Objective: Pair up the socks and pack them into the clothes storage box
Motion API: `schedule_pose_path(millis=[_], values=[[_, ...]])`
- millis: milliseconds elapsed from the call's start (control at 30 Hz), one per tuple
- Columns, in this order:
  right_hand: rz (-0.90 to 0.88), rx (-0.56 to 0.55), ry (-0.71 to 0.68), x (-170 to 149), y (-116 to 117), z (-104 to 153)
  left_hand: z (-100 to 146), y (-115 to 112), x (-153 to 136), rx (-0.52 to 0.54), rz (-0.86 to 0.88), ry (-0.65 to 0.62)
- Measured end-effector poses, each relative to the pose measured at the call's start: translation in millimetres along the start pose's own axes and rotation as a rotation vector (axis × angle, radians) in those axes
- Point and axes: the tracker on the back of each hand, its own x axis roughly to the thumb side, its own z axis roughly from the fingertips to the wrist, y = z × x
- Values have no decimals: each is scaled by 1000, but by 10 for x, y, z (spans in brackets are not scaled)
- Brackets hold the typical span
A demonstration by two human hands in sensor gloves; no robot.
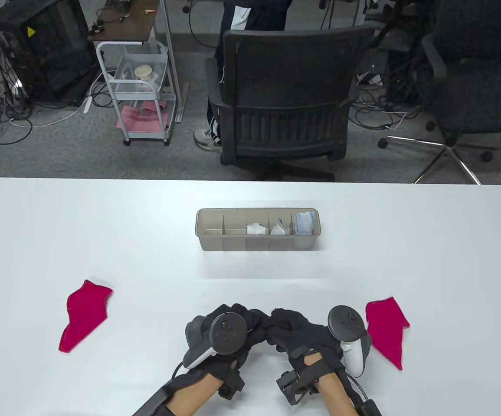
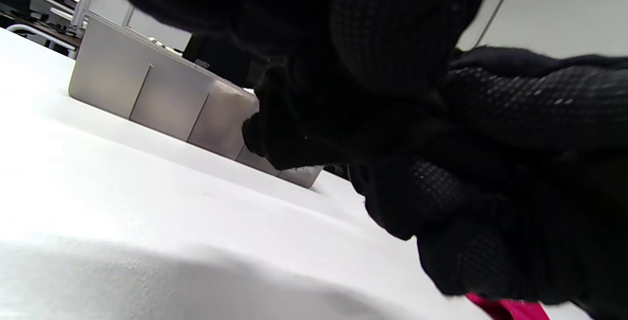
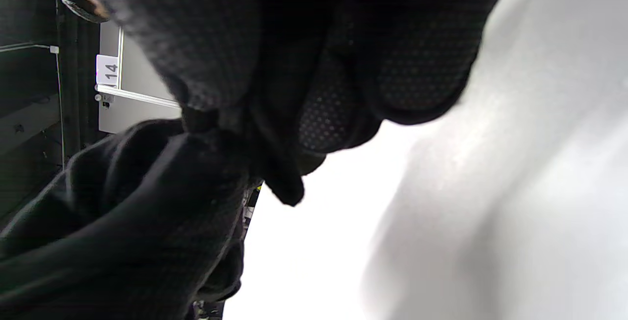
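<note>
Left hand point(image 1: 215, 336) and right hand point(image 1: 309, 336) both grip a black sock bundle point(image 1: 267, 323) between them; red socks point(image 1: 84, 315) flank them on the surface point(image 1: 103, 225).

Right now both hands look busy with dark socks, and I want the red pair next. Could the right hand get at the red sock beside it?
Probably yes, once freed: the red sock lies uncovered right beside the right hand.

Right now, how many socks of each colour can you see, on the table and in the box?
Red socks: 2
Black sock bundle in both hands: 1
White bundles in the box: 2
Light blue bundle: 1
Total: 6
</note>
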Motion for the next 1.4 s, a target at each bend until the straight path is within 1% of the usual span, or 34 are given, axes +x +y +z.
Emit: schedule_pose_path(millis=[33,100,167,200,267,300,367,467,500,567,600,633,700,733,800,900,967,1033,1100,1167,1200,1267,1300,1333,1400], values=[[-43,-9,21,-16,17,-9,6,7,22,11,-24,-10],[-139,11,70,-76,44,-31,26,26,80,56,-70,-41],[-250,61,125,-136,76,-57,37,39,114,80,-86,-43],[-294,81,139,-172,84,-59,41,50,119,90,-68,-50],[-357,73,150,-214,86,-68,47,64,112,106,-16,-51],[-364,83,156,-221,78,-68,48,79,96,110,-2,-43],[-347,69,132,-203,65,-62,38,90,53,116,65,-23],[-344,42,109,-167,41,-48,-5,68,-66,98,242,34],[-336,6,102,-151,25,-36,-24,64,-122,86,315,74],[-245,-29,47,-105,-20,-26,-54,77,-203,77,431,142],[-223,-37,30,-82,-33,-17,-66,98,-216,92,425,159],[-232,-37,7,-56,-31,-9,-75,134,-222,115,369,173],[-275,-31,-30,-8,-5,8,-88,224,-202,215,227,193],[-299,-27,-46,12,7,8,-101,240,-199,233,191,186],[-340,-62,-96,64,34,26,-99,285,-173,278,150,180],[-330,8,-137,109,80,39,-78,336,-222,303,163,200],[-330,36,-179,139,103,28,-74,363,-279,288,216,216],[-291,94,-211,188,118,11,-59,395,-361,295,312,233],[-253,99,-253,234,123,5,-60,420,-423,303,391,236],[-127,89,-292,294,127,20,-50,423,-506,269,490,285],[-104,93,-312,317,136,30,-49,403,-557,258,569,308],[-76,130,-341,346,161,38,-46,315,-669,186,758,376],[-84,136,-349,341,166,45,-47,275,-697,157,818,401],[-128,146,-352,335,186,50,-42,210,-726,104,902,429],[-191,182,-348,311,217,59,-47,135,-710,53,958,451]])
